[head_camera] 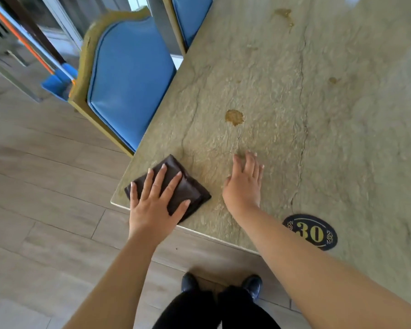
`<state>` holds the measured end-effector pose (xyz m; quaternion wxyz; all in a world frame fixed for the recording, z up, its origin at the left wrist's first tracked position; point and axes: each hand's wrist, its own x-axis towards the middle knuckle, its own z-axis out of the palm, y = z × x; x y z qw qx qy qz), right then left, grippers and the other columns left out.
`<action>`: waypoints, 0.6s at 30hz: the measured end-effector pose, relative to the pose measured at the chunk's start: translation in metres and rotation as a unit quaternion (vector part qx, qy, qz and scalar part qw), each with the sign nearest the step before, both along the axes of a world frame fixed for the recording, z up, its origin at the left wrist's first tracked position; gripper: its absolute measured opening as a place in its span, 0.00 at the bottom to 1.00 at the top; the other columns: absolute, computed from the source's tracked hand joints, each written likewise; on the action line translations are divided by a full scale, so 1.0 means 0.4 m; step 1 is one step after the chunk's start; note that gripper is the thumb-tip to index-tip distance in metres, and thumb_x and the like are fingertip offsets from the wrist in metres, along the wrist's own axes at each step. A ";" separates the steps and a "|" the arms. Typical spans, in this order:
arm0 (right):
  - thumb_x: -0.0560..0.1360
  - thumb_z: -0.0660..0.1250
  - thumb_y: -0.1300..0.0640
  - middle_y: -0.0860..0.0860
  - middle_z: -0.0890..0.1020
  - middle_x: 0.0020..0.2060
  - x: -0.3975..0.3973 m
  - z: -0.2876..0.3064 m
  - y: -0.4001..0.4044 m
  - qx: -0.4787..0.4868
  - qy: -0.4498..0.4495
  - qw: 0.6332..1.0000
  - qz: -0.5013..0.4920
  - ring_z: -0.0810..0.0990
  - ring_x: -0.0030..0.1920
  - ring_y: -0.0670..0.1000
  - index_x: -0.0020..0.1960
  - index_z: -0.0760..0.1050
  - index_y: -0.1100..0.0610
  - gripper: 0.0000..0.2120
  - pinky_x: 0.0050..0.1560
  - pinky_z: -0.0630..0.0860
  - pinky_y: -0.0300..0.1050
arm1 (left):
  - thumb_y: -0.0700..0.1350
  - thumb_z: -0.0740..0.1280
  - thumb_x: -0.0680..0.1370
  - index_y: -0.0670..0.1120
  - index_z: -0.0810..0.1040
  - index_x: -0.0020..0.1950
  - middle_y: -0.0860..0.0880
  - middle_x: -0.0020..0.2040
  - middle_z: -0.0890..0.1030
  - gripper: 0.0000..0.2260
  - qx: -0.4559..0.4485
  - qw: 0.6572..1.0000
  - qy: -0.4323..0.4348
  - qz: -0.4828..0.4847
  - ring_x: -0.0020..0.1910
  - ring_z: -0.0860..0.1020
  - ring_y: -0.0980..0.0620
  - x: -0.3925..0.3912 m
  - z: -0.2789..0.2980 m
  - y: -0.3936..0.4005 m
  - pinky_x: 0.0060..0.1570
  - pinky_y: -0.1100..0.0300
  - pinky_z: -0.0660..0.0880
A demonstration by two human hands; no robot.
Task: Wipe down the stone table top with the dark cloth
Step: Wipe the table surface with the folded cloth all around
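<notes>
Wiping barely begun, cloth at near left corner.
I'm pressing my left hand [158, 200] flat, fingers spread, on the folded cloth [173, 188]; right hand [243, 184] resting open on the table [318, 138]. Brown stains [234, 117] ahead remain.

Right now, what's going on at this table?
A person is wiping a stone table top. Their left hand presses flat on a folded dark cloth at the table's near corner, while the right hand rests open on the stone. A brownish stain farther in is not yet wiped.
</notes>
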<state>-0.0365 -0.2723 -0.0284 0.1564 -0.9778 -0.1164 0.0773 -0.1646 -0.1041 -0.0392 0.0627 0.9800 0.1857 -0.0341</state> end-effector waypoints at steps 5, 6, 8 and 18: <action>0.81 0.51 0.53 0.57 0.46 0.78 -0.002 -0.011 0.093 -0.008 -0.002 0.999 -0.039 0.40 0.77 0.57 0.78 0.47 0.61 0.29 0.75 0.35 0.55 | 0.72 0.45 0.74 0.66 0.44 0.76 0.57 0.80 0.45 0.32 0.002 1.000 0.002 -0.023 0.79 0.41 0.51 0.112 -0.004 0.139 0.75 0.41 0.41; 0.81 0.50 0.52 0.56 0.47 0.78 0.001 -0.018 0.102 -0.007 -0.008 0.998 -0.055 0.41 0.77 0.56 0.78 0.47 0.60 0.28 0.75 0.35 0.55 | 0.72 0.45 0.74 0.66 0.44 0.76 0.57 0.80 0.44 0.32 -0.002 0.999 0.002 -0.034 0.79 0.41 0.51 0.149 -0.005 0.166 0.75 0.41 0.41; 0.81 0.50 0.52 0.55 0.50 0.78 0.003 -0.028 0.118 -0.005 -0.025 0.996 -0.085 0.43 0.78 0.55 0.78 0.50 0.59 0.27 0.75 0.36 0.54 | 0.72 0.43 0.74 0.66 0.42 0.76 0.57 0.80 0.42 0.32 -0.008 0.997 0.020 -0.069 0.78 0.39 0.51 0.228 -0.001 0.207 0.75 0.41 0.41; 0.81 0.55 0.49 0.57 0.59 0.75 -0.012 -0.028 0.155 0.004 -0.068 0.972 -0.227 0.51 0.76 0.58 0.73 0.61 0.52 0.22 0.76 0.48 0.54 | 0.69 0.48 0.77 0.64 0.49 0.77 0.57 0.80 0.45 0.29 -0.009 0.919 0.007 -0.394 0.79 0.41 0.49 0.143 0.001 0.230 0.74 0.37 0.45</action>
